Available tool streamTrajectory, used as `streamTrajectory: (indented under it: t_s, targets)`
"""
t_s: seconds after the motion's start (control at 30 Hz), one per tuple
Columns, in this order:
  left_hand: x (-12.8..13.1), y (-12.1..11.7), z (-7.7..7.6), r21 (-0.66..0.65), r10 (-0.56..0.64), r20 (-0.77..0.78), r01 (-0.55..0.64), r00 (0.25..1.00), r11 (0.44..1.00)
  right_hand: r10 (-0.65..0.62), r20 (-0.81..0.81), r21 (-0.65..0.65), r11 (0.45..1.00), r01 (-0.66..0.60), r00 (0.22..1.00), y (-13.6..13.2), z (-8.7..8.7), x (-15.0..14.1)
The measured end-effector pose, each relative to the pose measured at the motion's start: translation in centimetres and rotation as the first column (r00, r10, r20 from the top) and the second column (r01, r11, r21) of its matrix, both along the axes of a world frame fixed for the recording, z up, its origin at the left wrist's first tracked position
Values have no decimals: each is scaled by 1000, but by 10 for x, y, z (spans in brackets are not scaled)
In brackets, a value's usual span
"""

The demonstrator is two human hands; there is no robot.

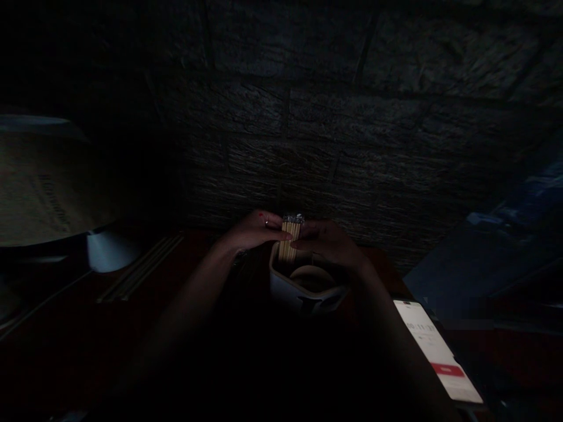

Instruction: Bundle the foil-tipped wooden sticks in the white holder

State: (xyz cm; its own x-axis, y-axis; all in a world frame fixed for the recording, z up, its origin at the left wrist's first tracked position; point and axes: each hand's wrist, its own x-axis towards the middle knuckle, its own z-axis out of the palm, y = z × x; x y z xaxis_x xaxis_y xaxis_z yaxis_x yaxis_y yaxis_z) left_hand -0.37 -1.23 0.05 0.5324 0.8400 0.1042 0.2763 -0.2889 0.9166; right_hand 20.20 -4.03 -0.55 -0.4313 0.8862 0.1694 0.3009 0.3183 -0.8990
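A bundle of pale wooden sticks (288, 249) stands upright between my two hands, with something shiny, foil-like or clear, at its top. My left hand (257, 227) pinches it from the left, thumb across the front. From the other side, the thumb and fingers of my right hand (328, 241) close on it too. Below the hands is a pale, angular-sided container (285, 288) with a dark mark on its front. The sticks' lower ends reach into it, and a round-edged light piece (312, 274) shows inside. Deep shadow hides much of the fingers' undersides.
A lit phone (440, 351) showing a timer lies at the right. Several long thin sticks (141, 269) lie on the reddish table at left, near a white object (112, 252) and a large lettered tan thing (53, 181). A stone-block wall (308, 129) rises behind.
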Motion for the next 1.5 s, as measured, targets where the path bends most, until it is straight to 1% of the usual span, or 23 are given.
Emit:
streamTrajectory:
  t_s: [0.13, 0.27, 0.37, 0.53, 0.63, 0.83, 1.0, 1.17, 1.33, 1.5]
  targets:
    - [0, 1, -2, -13, -15, 23, 16, 1000, 1000, 11, -16, -22, 1000, -12, 1000, -1, 1, -1]
    - [-1, 1, -2, -7, -24, 6, 24, 1000, 1000, 30, -29, -22, 999, -31, 999, -1, 1, 0]
    - [-1, 0, 0, 6, -22, 2, 22, 1000, 1000, 25, -8, -6, 1000, -25, 1000, 0, 0, 1]
    - [-1, -4, 4, -8, -21, 9, 21, 1000, 1000, 48, -51, -10, 999, -49, 998, 0, -1, 1]
    - [-1, -5, 6, -13, -22, 28, 22, 999, 1000, 51, -41, -7, 999, -51, 998, -2, 1, 0]
    - [-3, -4, 5, -17, -2, 44, 2, 999, 1000, 34, -29, 0, 999, -34, 999, -2, 2, 1]
    - [-7, -3, 4, -5, 44, 40, -44, 998, 999, 34, -27, 20, 999, -33, 999, -1, 1, 1]
    - [-8, 0, 2, 18, 69, 37, -70, 997, 997, 19, -27, 64, 998, -17, 999, -2, 2, -2]
    - [-6, 1, 1, 57, 15, 12, -16, 1000, 998, 15, -45, 59, 998, -13, 999, 0, -1, -2]
    - [-6, 2, 1, 49, 11, 15, -12, 1000, 999, 24, -52, 45, 999, -21, 998, 1, -3, -4]
